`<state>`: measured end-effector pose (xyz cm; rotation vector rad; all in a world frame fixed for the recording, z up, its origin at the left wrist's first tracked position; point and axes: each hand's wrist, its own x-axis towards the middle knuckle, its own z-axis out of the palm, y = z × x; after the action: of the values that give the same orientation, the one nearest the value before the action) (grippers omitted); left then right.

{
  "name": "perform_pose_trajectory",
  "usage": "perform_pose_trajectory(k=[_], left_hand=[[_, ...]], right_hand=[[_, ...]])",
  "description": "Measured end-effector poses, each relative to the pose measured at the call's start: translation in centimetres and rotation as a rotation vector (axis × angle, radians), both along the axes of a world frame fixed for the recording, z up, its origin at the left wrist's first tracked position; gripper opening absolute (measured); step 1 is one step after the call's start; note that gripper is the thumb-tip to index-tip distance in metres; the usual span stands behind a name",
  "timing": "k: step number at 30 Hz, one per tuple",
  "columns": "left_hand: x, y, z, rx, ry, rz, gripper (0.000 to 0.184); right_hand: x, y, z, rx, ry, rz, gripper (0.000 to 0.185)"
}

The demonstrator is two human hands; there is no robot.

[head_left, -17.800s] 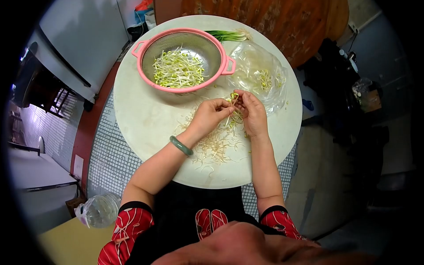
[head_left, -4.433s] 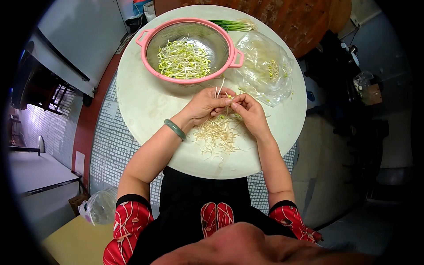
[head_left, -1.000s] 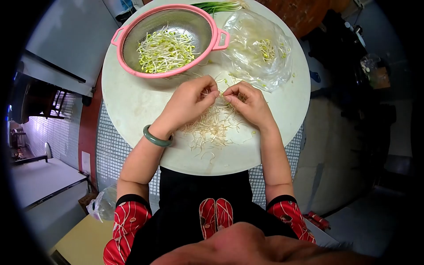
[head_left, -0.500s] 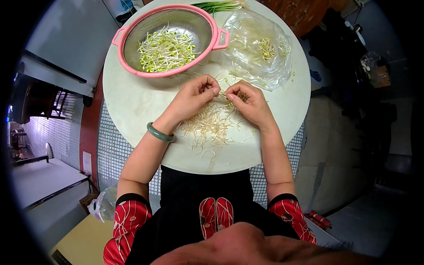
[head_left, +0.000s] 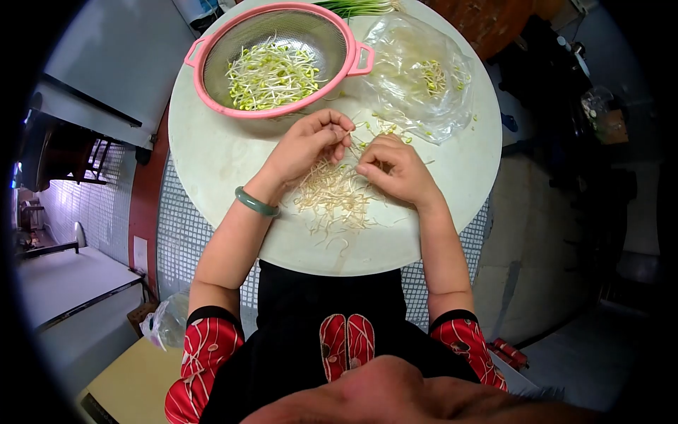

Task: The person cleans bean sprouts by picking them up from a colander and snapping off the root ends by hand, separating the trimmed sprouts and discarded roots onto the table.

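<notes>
My left hand (head_left: 316, 145), with a green bangle on its wrist, is closed in a pinch with a thin bean sprout at its fingertips. My right hand (head_left: 397, 168) is closed too, thumb against curled fingers; what it holds is too small to make out. Between and below both hands lies a loose heap of thin, pale sprout tails (head_left: 335, 201). A few sprouts with yellow-green heads (head_left: 388, 127) lie just beyond my right hand. Past my left hand stands a pink-rimmed mesh colander (head_left: 201, 85) holding a mound of bean sprouts (head_left: 272, 76).
A clear plastic bag (head_left: 395, 53) with some sprouts inside lies at the back right of the round white table (head_left: 212, 166). Green onions (head_left: 357, 7) lie at the table's far edge. Another plastic bag (head_left: 169, 321) is low on the left.
My hands have moved apart: the right drew back a little toward me and its fingers curled down, while the left stayed near the colander. The view has shifted slightly.
</notes>
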<state>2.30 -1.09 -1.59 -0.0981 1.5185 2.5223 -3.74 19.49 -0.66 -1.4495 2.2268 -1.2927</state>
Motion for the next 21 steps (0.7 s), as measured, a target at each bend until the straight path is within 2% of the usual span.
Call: perform_pose_trajectory(k=[1,3,6,9,12,15,19,21], left_hand=[[0.0,-0.1,0.1,0.086,-0.023,-0.029,0.010],[0.0,-0.1,0.2,0.259,-0.065,-0.088,0.012],[-0.2,0.0,-0.5,0.286,-0.032,-0.105,0.016],[-0.1,0.3,-0.5,0.210,-0.044,-0.031,0.017],[-0.1,-0.2,-0.5,0.060,-0.065,-0.078,0.017],[0.2,0.4,0.0,-0.274,0.046,-0.045,0.014],[0.7,0.2,0.1,-0.878,0.379,-0.047,0.013],[0.9,0.1,0.5,-1.000,0.389,-0.085,0.013]], right_hand=[[0.6,-0.4,0.3,0.033,-0.093,-0.035,0.010],[0.7,-0.8,-0.4,0.043,0.011,-0.020,0.010],[0.7,-0.8,-0.5,0.132,0.157,0.002,0.011],[1.3,-1.4,-0.7,0.164,0.276,-0.041,0.012],[1.7,-1.7,-1.1,0.193,0.304,-0.073,0.014],[1.9,-1.7,-1.0,0.208,0.310,-0.078,0.013],[1.6,-1.1,-0.9,0.229,0.272,-0.101,0.010],[1.3,-0.9,-0.8,0.226,0.255,-0.101,0.009]])
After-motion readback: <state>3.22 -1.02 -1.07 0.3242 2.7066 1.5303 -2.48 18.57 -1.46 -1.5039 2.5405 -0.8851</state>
